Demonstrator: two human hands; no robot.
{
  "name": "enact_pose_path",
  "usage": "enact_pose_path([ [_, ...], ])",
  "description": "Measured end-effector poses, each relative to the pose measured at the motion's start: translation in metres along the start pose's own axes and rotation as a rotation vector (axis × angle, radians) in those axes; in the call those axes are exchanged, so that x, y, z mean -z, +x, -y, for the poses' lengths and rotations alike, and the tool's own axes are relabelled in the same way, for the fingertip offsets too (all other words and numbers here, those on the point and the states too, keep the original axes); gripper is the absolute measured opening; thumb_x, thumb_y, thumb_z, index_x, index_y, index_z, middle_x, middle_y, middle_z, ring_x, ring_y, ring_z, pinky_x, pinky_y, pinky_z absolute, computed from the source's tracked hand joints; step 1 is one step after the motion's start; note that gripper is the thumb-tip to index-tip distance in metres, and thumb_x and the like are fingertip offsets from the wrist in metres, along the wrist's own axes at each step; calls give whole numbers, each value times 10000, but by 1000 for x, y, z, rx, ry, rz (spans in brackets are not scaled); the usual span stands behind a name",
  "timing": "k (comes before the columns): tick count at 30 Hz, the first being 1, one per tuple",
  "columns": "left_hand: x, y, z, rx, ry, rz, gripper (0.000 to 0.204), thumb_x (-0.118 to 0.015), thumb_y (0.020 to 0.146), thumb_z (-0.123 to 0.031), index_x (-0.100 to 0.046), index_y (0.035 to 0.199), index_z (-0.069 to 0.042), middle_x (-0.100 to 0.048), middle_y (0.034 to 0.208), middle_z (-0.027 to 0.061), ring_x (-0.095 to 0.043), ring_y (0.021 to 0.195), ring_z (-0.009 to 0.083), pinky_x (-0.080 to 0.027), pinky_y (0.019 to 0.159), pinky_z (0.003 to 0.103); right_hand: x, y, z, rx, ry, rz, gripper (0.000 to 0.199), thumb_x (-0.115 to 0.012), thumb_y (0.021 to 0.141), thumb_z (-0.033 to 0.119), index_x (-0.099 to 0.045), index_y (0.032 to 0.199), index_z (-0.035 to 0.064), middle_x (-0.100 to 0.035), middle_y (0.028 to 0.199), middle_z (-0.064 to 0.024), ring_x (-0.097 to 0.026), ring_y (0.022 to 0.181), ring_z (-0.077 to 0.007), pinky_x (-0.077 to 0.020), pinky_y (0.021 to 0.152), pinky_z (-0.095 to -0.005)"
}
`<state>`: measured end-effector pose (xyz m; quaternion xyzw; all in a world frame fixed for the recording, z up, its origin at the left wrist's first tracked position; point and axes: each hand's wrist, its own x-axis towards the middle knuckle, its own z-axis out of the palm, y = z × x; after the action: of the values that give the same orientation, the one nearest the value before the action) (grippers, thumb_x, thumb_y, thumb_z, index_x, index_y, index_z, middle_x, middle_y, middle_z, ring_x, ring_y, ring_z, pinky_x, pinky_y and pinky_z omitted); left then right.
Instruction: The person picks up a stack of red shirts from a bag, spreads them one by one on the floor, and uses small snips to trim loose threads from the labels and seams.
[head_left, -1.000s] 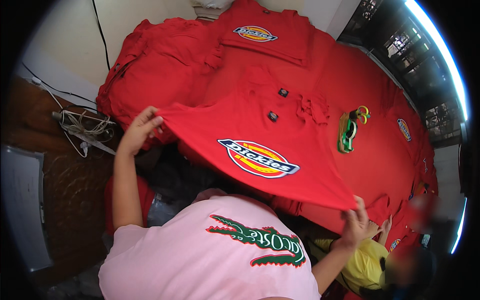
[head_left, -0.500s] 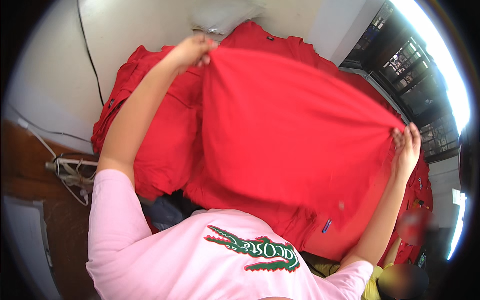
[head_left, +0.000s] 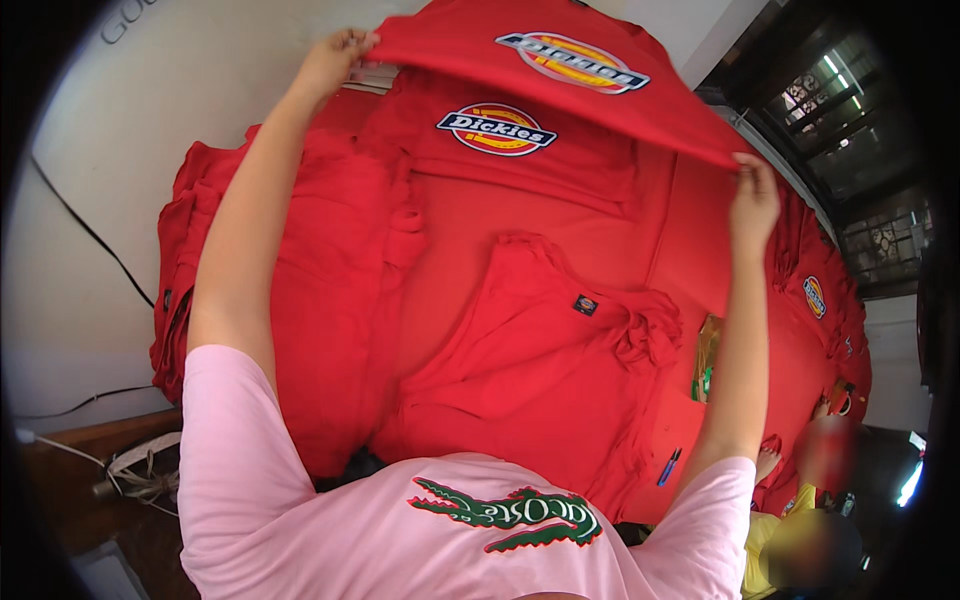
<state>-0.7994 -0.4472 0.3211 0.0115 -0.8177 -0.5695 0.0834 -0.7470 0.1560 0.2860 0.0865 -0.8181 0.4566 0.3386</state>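
Observation:
With both arms stretched forward, I hold a red T-shirt (head_left: 450,42) by two corners of its near edge, and a printed badge shows on it. My left hand (head_left: 335,65) pinches the left corner. The right corner is between the fingers of my right hand (head_left: 753,200). Under and just nearer than the held edge lies a folded red shirt (head_left: 590,180) with the same kind of badge. Closer to me, another red shirt (head_left: 540,370) is spread loosely, its neck label facing up and its right side bunched.
A thick stack of red shirts (head_left: 335,270) stands at the left. On the red surface at right lie a blue pen (head_left: 668,467) and a gold-coloured packet (head_left: 705,355). A co-worker in yellow (head_left: 762,540) is at lower right. Cables (head_left: 148,470) hang at lower left.
The held T-shirt has moved away from me and flattened out, with its badge now showing. Both hands have gone farther forward, uncovering the folded shirt and the loose shirt below.

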Motion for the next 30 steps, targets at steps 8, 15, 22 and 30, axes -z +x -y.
enact_pose_path([
  [8,-9,-8,128,-62,1114,469,259,-721,801,-214,-768,945,-5,-735,1034,228,-718,943,384,-568,869,461,-65,-145,-82,-326,-225,367,203,-671,929,40,-736,1120,60,-707,1145,-109,-686,1047,-220,-539,901,-323],
  [15,-113,-164,26,-273,445,324,275,-702,939,-205,-704,1167,-50,-709,1139,126,-681,1057,254,-525,933,363,112,-308,30,-402,-247,187,173,-675,912,12,-722,1075,42,-698,1077,-93,-677,970,-202,-535,806,-304],
  [22,-255,-395,50,-303,327,671,495,-817,790,-197,-649,1246,-102,-548,1420,112,-550,1260,317,-419,1085,437,254,-483,42,-501,-906,226,356,-748,873,127,-656,1206,41,-657,1088,-162,-652,940,-350,-539,806,-441],
  [30,-225,-437,88,-302,764,577,583,-713,732,28,-619,1284,-135,-558,1424,146,-569,1251,375,-469,1044,448,257,-509,17,-518,-1070,308,320,-648,913,188,-639,1190,28,-641,996,-223,-661,886,-420,-543,758,-497],
])
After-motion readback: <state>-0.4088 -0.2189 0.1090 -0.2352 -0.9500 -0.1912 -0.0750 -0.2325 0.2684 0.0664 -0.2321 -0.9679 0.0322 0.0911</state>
